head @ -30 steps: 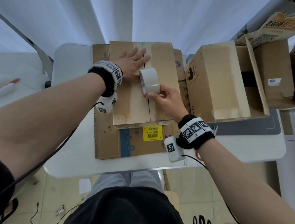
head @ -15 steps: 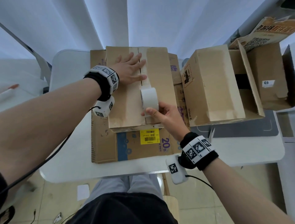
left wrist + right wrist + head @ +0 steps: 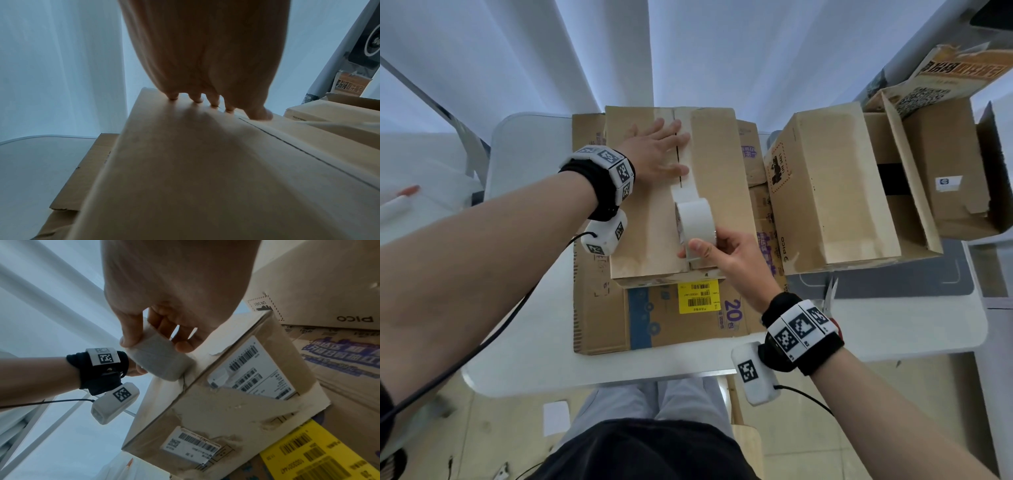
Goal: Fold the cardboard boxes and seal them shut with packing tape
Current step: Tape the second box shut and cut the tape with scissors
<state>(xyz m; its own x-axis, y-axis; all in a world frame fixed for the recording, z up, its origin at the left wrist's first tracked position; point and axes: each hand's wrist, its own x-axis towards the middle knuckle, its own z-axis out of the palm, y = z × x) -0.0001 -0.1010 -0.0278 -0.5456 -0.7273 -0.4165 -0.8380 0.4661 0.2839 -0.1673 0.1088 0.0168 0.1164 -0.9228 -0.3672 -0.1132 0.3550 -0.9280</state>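
Along the box's centre seam, which runs from far edge to near edge, your tape roll stands near the front, gripped by your right hand; your left hand presses flat-fingered at the far end. Only the right wrist view shows the box's labelled front face.

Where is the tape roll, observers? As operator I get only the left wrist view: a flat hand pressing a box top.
Observer: The right hand pinches the tape roll over the seam, near the box's front edge.
Operator: Anything on the box's near side?
Observer: Yes, white barcode labels are stuck there, over torn patches.
Operator: Is there a cutting tool around?
Observer: Scissors lie on the table, just right of the right wrist.
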